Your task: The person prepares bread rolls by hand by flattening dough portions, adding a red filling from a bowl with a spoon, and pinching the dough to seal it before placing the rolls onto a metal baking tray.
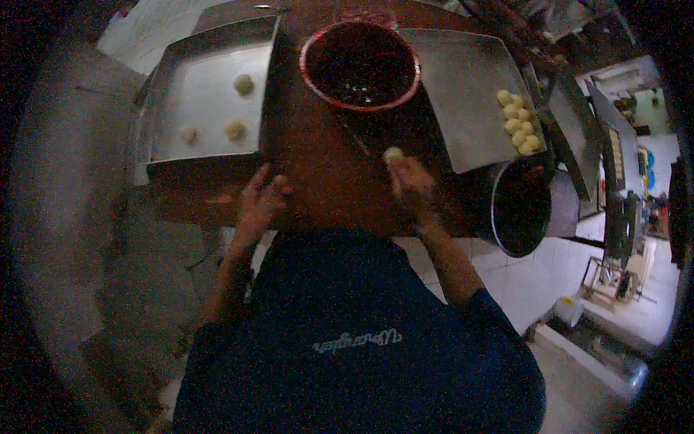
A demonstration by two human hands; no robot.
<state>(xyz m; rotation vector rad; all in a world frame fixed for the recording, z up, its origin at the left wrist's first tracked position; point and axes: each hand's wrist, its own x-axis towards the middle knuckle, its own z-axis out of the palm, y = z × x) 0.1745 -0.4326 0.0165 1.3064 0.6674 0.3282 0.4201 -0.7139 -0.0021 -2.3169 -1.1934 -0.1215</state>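
My right hand [414, 186] is closed on a small pale dough ball [392, 154], which shows at its fingertips over the brown table [318, 166]. Fingers apart and holding nothing, my left hand [262, 199] is at the near edge of the left metal tray [210, 69]. Three flattened, darker-topped dough pieces lie in that tray, among them one dough piece [234, 129] near its front. On the right metal tray [463, 87], several round dough balls [517, 123] are bunched along the right side.
Between the trays stands a red-rimmed basin [412, 87] with dark contents I cannot make out. A dark round bucket [519, 210] is at the table's right front, below the right tray. Metal racks and a tiled floor [491, 267] lie to the right.
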